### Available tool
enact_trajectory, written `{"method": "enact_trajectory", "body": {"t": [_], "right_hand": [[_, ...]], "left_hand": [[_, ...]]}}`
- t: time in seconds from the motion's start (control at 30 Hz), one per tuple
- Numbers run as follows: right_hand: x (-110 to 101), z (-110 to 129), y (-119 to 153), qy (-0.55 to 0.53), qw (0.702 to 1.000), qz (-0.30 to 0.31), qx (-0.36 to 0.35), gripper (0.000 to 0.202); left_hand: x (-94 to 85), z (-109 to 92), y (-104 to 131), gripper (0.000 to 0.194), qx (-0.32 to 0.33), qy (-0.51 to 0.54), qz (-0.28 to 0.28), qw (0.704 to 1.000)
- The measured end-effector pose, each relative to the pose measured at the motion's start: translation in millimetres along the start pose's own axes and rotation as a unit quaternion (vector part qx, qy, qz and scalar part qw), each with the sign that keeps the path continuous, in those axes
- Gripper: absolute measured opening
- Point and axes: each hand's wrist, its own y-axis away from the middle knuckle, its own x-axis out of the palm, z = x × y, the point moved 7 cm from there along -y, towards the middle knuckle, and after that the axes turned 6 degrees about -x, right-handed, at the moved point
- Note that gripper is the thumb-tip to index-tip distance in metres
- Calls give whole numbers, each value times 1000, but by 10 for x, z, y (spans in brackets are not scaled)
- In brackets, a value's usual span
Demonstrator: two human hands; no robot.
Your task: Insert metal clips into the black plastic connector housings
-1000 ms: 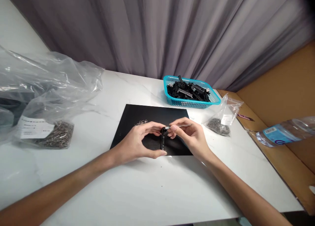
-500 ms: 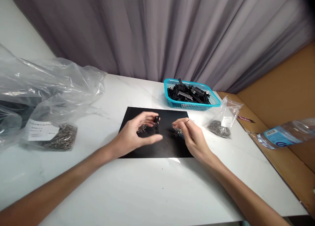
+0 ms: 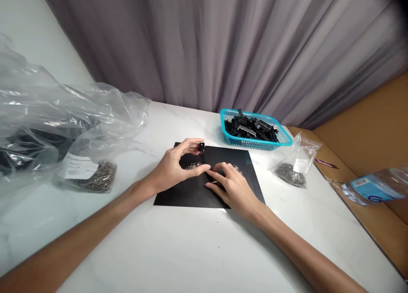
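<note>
My left hand [image 3: 176, 165] pinches a small black plastic part [image 3: 202, 153] upright between thumb and forefinger over a black mat [image 3: 185, 195]. My right hand [image 3: 230, 187] lies low on the mat just right of it, fingers spread and curled toward the part's lower end; a thin metal tool seems to lie under the fingers, hard to tell. A little heap of small metal pieces [image 3: 192, 166] lies on the mat between the hands, and another [image 3: 237, 168] beyond my right hand.
A turquoise basket [image 3: 255, 143] of black plastic parts stands behind the mat. A small clear bag of metal pieces [image 3: 290, 167] lies right of it. Large crumpled plastic bags [image 3: 63, 118] and a labelled bag of metal pieces [image 3: 92, 178] fill the left. A water bottle [image 3: 372, 189] rests on cardboard at right.
My hands parted, then came together again. The left hand carried the black part farther back on the mat. The right hand dropped onto the mat and slid left toward the part.
</note>
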Motion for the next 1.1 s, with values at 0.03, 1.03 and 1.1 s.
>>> {"method": "enact_trajectory", "body": {"t": [0.03,1.03,1.1], "right_hand": [[-8,-24,6,-10,1000,-20,8,30],[-417,-81,170,-435,883,-126,122,14],[-408,-115,179,-436,880,-133,131,13]], "left_hand": [[13,-7,4,69,-1,14,3,1000],[194,-404,251,70,244,-119,-20,962],[208,-401,247,69,237,-118,-16,964]]}}
